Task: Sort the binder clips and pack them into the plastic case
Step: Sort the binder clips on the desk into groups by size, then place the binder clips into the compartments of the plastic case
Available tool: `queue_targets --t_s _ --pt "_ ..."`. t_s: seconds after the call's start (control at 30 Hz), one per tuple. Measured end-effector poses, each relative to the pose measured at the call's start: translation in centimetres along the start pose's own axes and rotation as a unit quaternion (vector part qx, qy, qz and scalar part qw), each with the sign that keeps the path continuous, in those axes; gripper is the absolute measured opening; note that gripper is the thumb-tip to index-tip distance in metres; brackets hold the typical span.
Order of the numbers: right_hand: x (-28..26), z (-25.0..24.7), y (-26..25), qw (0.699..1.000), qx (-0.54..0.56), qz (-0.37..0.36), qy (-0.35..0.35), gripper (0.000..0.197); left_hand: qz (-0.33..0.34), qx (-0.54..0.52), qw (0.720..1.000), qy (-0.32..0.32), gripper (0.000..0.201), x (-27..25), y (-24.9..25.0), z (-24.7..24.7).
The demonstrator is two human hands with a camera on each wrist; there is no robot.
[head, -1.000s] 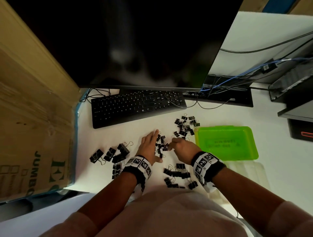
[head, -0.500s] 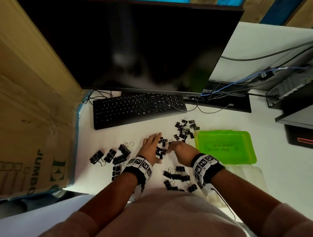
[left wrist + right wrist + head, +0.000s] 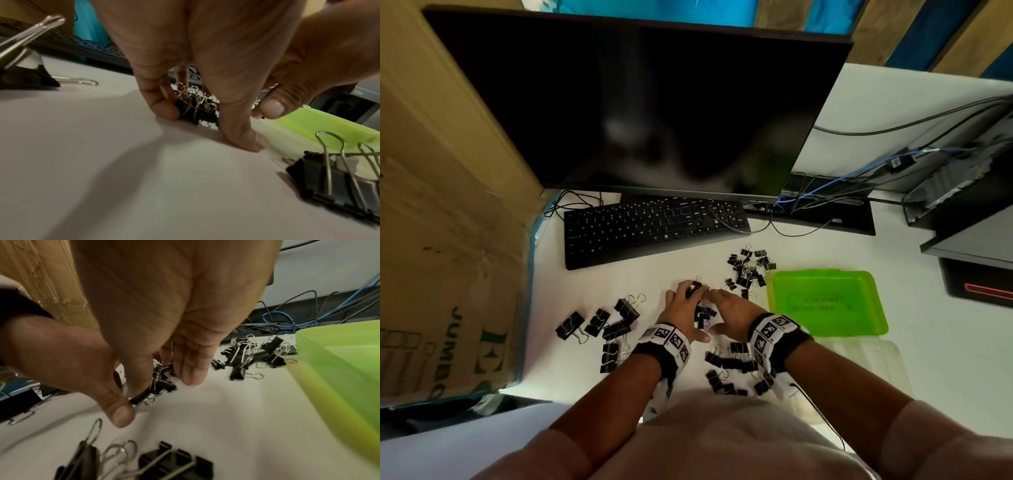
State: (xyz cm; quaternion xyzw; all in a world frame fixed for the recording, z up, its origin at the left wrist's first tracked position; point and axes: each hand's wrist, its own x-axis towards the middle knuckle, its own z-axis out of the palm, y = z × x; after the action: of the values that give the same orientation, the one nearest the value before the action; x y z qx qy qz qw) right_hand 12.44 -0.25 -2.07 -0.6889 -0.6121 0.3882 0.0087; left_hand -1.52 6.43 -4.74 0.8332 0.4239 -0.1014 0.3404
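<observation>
Office desk — monitor (image 3: 640,102), keyboard (image 3: 654,226), cables (image 3: 835,185), binder clips (image 3: 748,265).

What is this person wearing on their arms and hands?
The left hand and right hand are bare, no gloves. Each wrist carries a black band with white panels printed with black square code markers: left band, right band. A thin black cable trails from the right band. Pale pinkish sleeves end near the elbows.

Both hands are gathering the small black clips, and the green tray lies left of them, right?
No: the green tray lies right of them, as the head view shows. The left hand and right hand do gather the small black clips.
</observation>
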Motion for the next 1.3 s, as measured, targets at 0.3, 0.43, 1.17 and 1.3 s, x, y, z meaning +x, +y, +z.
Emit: queue_targets --t_s 0.3,0.43,1.17,1.3 --pt "1.9 0.7 -0.8 0.997 -0.072 0.01 0.025 0.073 0.002 -0.078 0.996 0.034 0.051 -0.9 -1.3 0.0" --pt "2.5 1.6 -1.2 0.998 -0.067 -0.008 0.001 0.061 0.003 -0.075 0.997 0.034 0.042 -1.5 -1.6 -0.4" --pt "-3.8 -1.3 0.9 0.997 0.023 -0.044 0.053 0.025 0.069 -0.139 0.982 0.109 0.011 -3.5 -1.3 -1.0" --pt "-6.7 -2.5 2.4 0.994 0.058 -0.023 0.092 0.022 0.098 -0.146 0.978 0.109 0.014 -3.7 0.0 -0.9"
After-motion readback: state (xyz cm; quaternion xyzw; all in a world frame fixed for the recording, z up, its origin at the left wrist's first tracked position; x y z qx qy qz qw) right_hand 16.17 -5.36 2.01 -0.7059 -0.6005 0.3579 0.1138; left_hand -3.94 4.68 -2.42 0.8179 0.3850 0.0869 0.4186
